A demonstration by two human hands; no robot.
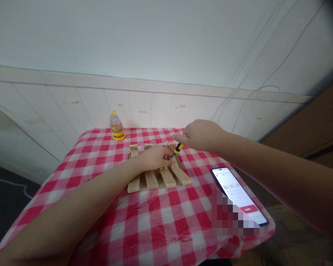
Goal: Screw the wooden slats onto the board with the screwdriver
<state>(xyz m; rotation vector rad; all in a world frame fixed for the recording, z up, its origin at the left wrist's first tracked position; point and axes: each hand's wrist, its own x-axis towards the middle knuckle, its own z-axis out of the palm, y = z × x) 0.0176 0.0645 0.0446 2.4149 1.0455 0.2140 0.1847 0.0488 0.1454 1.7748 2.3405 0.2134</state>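
Observation:
My right hand is closed around a yellow-and-black screwdriver, which tilts down to the left. Its tip points at the rightmost slat of a small wooden slatted piece lying on the table. My left hand rests across the slats, its fingertips bent together close to the screwdriver's tip. Whatever those fingers pinch is too small and too covered to make out. Several pale slats run side by side, and small dark spots show on the ones at the right.
A red-and-white checked cloth covers the table. At the back left stands a clear container with a yellow base and ring. A phone displaying a running timer lies near the right edge. A white panelled wall borders the back.

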